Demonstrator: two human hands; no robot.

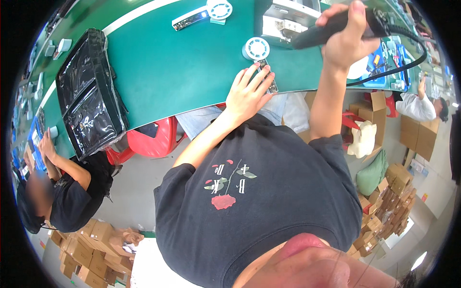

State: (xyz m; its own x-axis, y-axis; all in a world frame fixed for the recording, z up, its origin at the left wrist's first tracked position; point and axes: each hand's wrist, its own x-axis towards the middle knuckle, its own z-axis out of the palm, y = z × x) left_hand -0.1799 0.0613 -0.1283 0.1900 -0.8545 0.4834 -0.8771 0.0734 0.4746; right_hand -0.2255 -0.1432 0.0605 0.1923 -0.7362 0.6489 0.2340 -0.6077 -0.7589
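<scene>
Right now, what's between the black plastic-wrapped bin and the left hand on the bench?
In the head view, only bare green mat lies between the black bin and the left hand, which presses a narrow circuit strip. The white round part sits beyond the hand.

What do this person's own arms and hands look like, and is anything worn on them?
Both forearms are bare. The left hand and right hand wear no gloves, and no watch or bracelet shows on either wrist. Whether there are rings is too small to tell. The only sleeves are the short ones of a black T-shirt, ending above the elbows; its chest carries a red rose print with pale lettering.
</scene>
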